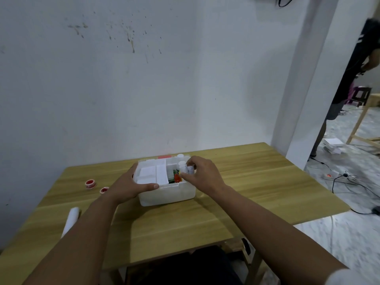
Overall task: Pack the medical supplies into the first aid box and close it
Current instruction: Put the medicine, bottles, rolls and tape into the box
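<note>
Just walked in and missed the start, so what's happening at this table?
A person is packing a white first aid box on a wooden table. The left hand steadies the box at its near left corner, while the right hand lowers a small white bottle into the right compartment. White packets already fill the left side. Two red-and-white tape rolls and a white roll lie on the table to the left, not yet packed. The box is open.
</note>
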The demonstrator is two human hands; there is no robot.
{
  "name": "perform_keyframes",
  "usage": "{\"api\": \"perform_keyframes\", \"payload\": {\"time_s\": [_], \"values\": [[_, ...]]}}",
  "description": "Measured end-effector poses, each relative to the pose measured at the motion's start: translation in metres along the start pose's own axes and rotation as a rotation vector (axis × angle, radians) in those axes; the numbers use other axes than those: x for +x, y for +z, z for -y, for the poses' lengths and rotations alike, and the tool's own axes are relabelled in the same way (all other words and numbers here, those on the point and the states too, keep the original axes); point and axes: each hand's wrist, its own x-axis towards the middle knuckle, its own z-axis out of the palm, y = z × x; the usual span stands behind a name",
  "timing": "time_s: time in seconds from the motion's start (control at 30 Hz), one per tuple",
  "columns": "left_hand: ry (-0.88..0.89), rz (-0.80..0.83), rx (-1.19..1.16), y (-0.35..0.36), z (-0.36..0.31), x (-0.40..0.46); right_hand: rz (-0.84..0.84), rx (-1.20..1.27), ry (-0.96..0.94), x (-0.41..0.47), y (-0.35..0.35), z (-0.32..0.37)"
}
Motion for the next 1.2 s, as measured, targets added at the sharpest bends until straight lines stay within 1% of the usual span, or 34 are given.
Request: {"api": "perform_keyframes", "payload": {"time_s": [0.23,0.33,0.5,0.57,0.63,0.7,0.77,0.8,0.83,0.87,0.9,0.97,1.0,1.1,1.2], "values": [[-0.002,0.019,0.0,-0.001,-0.003,-0.001,0.049,0.016,-0.096,0.004,-0.002,-0.008],[-0.014,-0.007,0.0,0.002,-0.005,-0.002,0.054,-0.01,-0.116,-0.001,0.0,-0.015],[-0.044,-0.004,-0.004,0.0,-0.005,-0.003,0.047,0.093,-0.144,-0.001,-0.005,-0.017],[-0.053,0.013,0.023,-0.001,-0.004,-0.003,0.051,0.109,-0.128,0.004,-0.008,-0.016],[-0.082,0.01,0.054,-0.005,0.0,-0.002,0.096,0.097,-0.064,0.009,-0.012,-0.015],[-0.138,-0.07,0.006,-0.013,0.008,-0.001,0.184,0.113,0.018,0.015,-0.014,-0.016],[-0.151,-0.251,-0.06,-0.024,0.022,0.0,0.301,0.148,0.104,0.021,-0.014,-0.02],[-0.154,-0.346,-0.039,-0.031,0.029,-0.001,0.356,0.162,0.14,0.023,-0.012,-0.022],[-0.159,-0.428,0.036,-0.039,0.036,-0.004,0.407,0.178,0.163,0.024,-0.011,-0.023],[-0.167,-0.485,0.145,-0.047,0.044,-0.006,0.45,0.196,0.18,0.025,-0.009,-0.025],[-0.181,-0.502,0.267,-0.053,0.052,-0.009,0.486,0.216,0.179,0.025,-0.007,-0.026],[-0.227,-0.45,0.48,-0.064,0.068,-0.011,0.519,0.256,0.171,0.025,-0.002,-0.027],[-0.253,-0.416,0.553,-0.069,0.075,-0.011,0.509,0.28,0.176,0.024,0.0,-0.029],[-0.276,-0.372,0.657,-0.075,0.085,-0.008,0.464,0.32,0.211,0.023,0.005,-0.033],[-0.267,-0.355,0.707,-0.077,0.091,-0.001,0.466,0.34,0.212,0.022,0.005,-0.035]]}}
